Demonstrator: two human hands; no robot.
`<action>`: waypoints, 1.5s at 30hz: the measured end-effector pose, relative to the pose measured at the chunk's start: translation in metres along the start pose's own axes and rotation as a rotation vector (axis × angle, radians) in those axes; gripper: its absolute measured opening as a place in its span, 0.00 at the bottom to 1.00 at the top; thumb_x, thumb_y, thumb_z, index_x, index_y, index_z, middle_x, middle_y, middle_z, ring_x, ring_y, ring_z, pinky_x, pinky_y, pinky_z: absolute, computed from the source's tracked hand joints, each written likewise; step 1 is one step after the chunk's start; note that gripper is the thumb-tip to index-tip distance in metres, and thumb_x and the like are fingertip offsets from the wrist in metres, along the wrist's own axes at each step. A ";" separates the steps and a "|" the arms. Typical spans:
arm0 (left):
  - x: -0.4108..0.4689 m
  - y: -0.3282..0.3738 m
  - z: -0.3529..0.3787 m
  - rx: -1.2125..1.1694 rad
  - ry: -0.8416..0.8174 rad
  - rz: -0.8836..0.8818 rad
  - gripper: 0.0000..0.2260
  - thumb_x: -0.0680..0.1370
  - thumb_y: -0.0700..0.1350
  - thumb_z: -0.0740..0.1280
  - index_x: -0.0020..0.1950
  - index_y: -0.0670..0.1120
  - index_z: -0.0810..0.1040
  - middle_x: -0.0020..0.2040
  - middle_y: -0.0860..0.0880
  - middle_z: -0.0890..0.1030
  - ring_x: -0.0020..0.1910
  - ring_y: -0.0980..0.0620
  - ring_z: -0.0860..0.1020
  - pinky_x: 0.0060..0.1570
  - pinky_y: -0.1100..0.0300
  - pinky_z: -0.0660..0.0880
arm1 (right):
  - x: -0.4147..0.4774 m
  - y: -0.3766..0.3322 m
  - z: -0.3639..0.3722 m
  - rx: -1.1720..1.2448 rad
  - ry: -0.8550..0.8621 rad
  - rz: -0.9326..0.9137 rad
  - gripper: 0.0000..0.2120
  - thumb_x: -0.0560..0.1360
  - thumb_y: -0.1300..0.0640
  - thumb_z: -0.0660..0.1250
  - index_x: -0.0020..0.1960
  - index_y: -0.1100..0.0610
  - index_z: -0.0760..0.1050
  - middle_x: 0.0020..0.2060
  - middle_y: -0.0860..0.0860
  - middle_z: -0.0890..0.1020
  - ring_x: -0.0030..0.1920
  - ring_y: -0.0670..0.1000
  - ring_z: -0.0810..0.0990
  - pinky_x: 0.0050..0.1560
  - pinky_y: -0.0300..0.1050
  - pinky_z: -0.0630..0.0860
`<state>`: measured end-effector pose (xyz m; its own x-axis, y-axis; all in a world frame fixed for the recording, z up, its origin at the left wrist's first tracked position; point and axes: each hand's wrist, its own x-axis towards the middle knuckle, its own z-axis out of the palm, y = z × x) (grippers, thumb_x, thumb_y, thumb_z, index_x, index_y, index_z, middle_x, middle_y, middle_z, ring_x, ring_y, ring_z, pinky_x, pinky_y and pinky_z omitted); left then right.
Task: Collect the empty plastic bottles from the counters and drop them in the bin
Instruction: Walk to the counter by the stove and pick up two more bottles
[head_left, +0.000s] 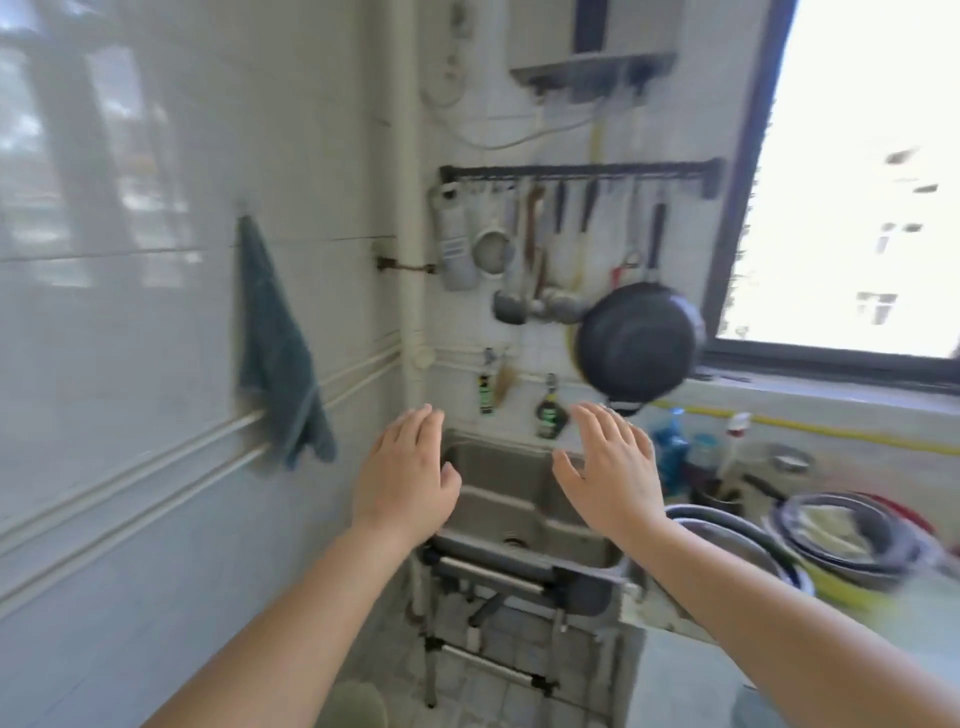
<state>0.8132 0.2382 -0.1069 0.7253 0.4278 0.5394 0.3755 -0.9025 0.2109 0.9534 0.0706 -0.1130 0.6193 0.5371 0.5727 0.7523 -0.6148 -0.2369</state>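
Both my hands are stretched out in front of me over a steel sink (524, 514), palms down and empty. My left hand (408, 473) hovers over the sink's left rim, fingers loosely apart. My right hand (613, 467) hovers over its right rim, fingers spread. On the counter to the right of the sink stand a blue plastic bottle (670, 447), a clear bottle with dark liquid (698, 462) and a white spray bottle (735, 436), all blurred. No bin is clearly in view.
A rail (576, 171) on the tiled wall carries hanging utensils and a black pan (639, 343). A teal towel (278, 353) hangs on the left wall. Stacked bowls and basins (841, 535) crowd the right counter under the window. A pale round object (358, 706) sits on the floor.
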 end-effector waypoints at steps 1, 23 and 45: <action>0.003 0.025 0.005 -0.026 -0.005 0.036 0.26 0.76 0.45 0.61 0.73 0.44 0.60 0.75 0.46 0.62 0.74 0.48 0.59 0.72 0.55 0.56 | -0.010 0.021 -0.017 -0.031 0.019 0.034 0.27 0.75 0.46 0.60 0.72 0.52 0.61 0.71 0.49 0.67 0.73 0.51 0.61 0.73 0.51 0.55; -0.188 0.721 0.045 -0.619 -0.236 0.800 0.26 0.74 0.49 0.63 0.71 0.45 0.63 0.74 0.47 0.65 0.73 0.48 0.61 0.72 0.54 0.57 | -0.465 0.420 -0.463 -0.635 0.251 0.888 0.27 0.76 0.47 0.59 0.72 0.54 0.60 0.73 0.52 0.65 0.73 0.52 0.60 0.73 0.55 0.54; -0.411 1.199 0.036 -0.971 -0.388 1.575 0.25 0.76 0.50 0.61 0.71 0.45 0.62 0.73 0.48 0.66 0.71 0.49 0.63 0.72 0.54 0.58 | -0.738 0.591 -0.692 -1.081 0.369 1.526 0.27 0.76 0.48 0.60 0.72 0.55 0.60 0.73 0.51 0.65 0.73 0.51 0.60 0.72 0.52 0.55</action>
<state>0.9866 -1.0182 -0.1052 0.1606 -0.8433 0.5130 -0.9813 -0.0808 0.1744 0.7848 -1.0886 -0.1330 0.3430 -0.7765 0.5286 -0.8427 -0.5029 -0.1920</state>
